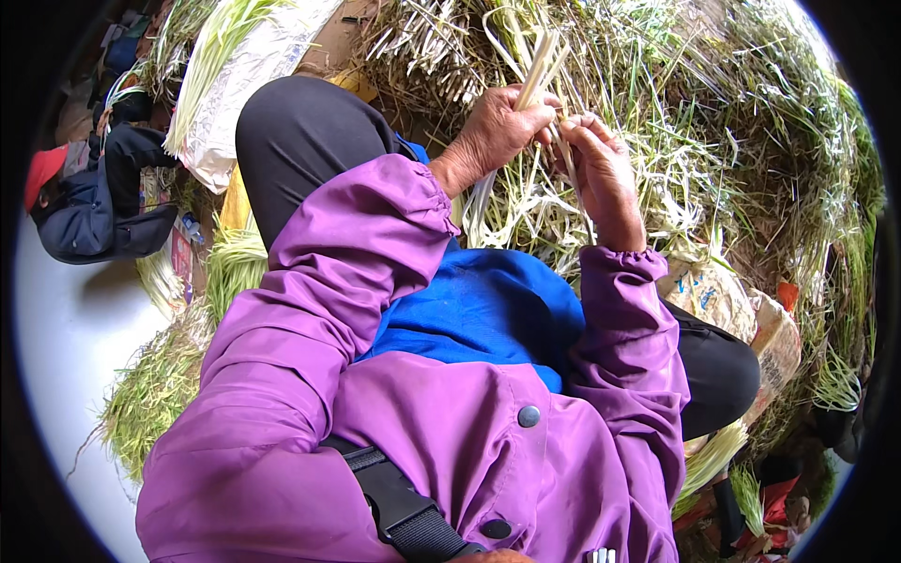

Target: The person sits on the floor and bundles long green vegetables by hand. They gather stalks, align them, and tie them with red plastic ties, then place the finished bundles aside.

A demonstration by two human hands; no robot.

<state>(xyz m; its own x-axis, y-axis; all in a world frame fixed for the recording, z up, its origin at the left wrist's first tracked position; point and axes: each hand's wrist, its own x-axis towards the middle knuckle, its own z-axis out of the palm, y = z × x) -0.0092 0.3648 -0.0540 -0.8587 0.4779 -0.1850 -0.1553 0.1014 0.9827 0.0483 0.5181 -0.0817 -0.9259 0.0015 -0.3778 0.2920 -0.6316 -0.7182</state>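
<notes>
My left hand (496, 127) is closed around a small bunch of pale, leek-like stalks (538, 70), whose thick white ends point up and away from me. Close beside it, my right hand (600, 165) pinches a thin strip (571, 158) of the same plant between thumb and forefinger. The strip hangs down along the palm; where it joins the bunch is hidden by the fingers. Limp pale leaves (482, 204) trail below my left hand. Under both hands lies a loose litter of stripped leaves and stalks (535, 218).
Ahead is a heap of uncut stalks (429, 60), with tangled green and dry leaves (704, 127) to the right. Cleaned stalks (211, 67) rest on a white woven sack (246, 84) at left. Beyond sits a person in a red cap (46, 172). Another sack (711, 295) lies by my right knee.
</notes>
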